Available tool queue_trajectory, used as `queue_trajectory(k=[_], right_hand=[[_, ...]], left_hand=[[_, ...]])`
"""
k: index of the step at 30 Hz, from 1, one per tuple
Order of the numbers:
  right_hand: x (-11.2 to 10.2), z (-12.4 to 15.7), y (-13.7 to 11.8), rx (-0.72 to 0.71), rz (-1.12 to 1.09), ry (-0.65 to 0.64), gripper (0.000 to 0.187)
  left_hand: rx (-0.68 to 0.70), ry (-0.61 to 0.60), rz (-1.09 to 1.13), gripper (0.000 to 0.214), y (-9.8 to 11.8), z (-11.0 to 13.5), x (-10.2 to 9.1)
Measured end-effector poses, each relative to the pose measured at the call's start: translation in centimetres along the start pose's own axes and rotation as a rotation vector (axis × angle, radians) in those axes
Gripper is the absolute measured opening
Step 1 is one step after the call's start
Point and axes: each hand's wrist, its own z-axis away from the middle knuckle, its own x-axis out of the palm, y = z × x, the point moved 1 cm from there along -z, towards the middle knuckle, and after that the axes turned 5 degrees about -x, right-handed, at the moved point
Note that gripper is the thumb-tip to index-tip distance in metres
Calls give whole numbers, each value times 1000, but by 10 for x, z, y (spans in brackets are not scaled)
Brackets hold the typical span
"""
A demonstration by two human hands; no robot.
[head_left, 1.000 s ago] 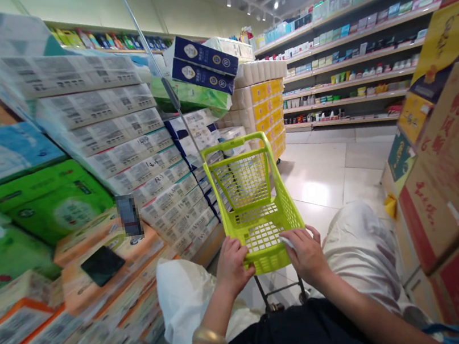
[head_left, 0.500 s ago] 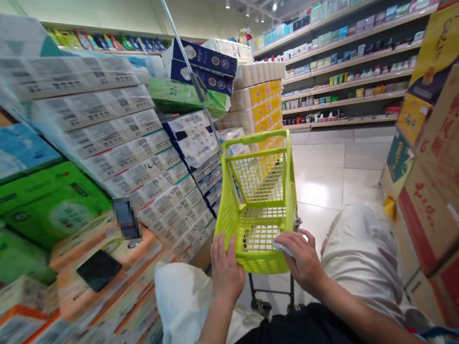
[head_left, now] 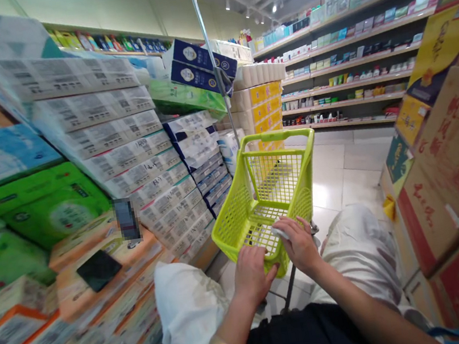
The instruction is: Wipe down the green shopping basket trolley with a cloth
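Note:
A lime-green child-size shopping cart (head_left: pixel 230 232) stands between my knees, its basket empty and turned at an angle. A thin pole (head_left: pixel 202 21) rises from it. My left hand (head_left: pixel 251 275) is wrapped over the near rim of the basket, fingers inside and thumb outside. On the right side of the rim, my right hand (head_left: pixel 299 245) is closed round a folded white wipe (head_left: pixel 280 233), which looks like tissue or cloth. Part of the wipe is hidden under the fingers.
Stacked tissue packs (head_left: pixel 137 163) line the left side, with a dark phone-like slab (head_left: pixel 98 269) lying on an orange pack (head_left: pixel 70 299). Cardboard cartons (head_left: pixel 458 143) rise close on the right. Stocked shelves (head_left: pixel 354 81) stand at the back beyond the tiled floor (head_left: pixel 334 179).
The cart has swivelled, its far end and pole shifting right. My left hand has moved from the left rim corner rightward along the near rim. My right hand has barely moved.

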Motion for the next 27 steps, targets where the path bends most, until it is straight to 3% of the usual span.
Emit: queue_trajectory(k=[7, 9, 15, 22, 27], right_hand=[[5, 13, -27, -155, -95, -123, 35], [1, 8, -20, -154, -87, -119, 33], [-5, -6, 8, 39, -6, 6, 25], [-2, 13, -19, -109, -127, -96, 27], [-10, -6, 8, -55, -78, -95, 25]], left_hand=[[65, 84, -72, 16, -5, 4, 6], [63, 76, -71, 16, -6, 5, 4], [50, 53, -55, 21, -2, 6, 1], [61, 93, -48, 20, -5, 8, 4], [64, 102, -48, 22, -6, 9, 5]])
